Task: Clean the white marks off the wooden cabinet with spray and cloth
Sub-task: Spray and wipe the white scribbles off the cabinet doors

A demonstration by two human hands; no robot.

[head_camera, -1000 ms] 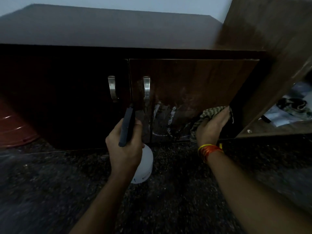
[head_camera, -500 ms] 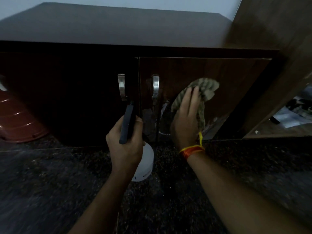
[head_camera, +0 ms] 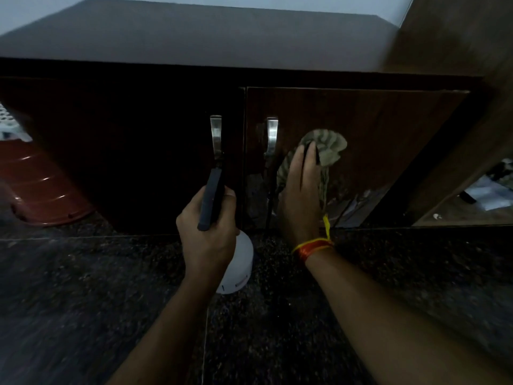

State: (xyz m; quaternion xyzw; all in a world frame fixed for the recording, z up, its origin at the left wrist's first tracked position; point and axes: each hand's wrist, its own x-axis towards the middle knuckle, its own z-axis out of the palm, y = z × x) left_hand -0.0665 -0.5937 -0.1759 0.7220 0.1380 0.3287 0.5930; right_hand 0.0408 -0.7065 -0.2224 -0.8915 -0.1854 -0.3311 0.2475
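Observation:
A low dark wooden cabinet [head_camera: 388, 129] fills the upper view, with two metal handles at its middle. My right hand [head_camera: 298, 195] presses a grey-green striped cloth [head_camera: 326, 147] flat against the right door, just right of the right handle [head_camera: 272, 137]. The door below the cloth looks wet and glossy, with faint pale streaks near its bottom edge. My left hand [head_camera: 206, 237] grips a white spray bottle [head_camera: 238, 265] with a dark trigger head [head_camera: 211, 198], held in front of the gap between the doors. The bottle's nozzle points at the cabinet.
A dark speckled stone floor [head_camera: 83, 301] lies below the cabinet. A reddish-brown plastic tub [head_camera: 41, 190] sits at the left. At the right stands a tall wooden panel [head_camera: 472, 79], and behind it an open shelf holds papers and dark items [head_camera: 488, 187].
My right hand carried the cloth from the door's lower right corner up and left, beside the right handle. The white marks are now mostly hidden or smeared. The left hand with the bottle barely moved.

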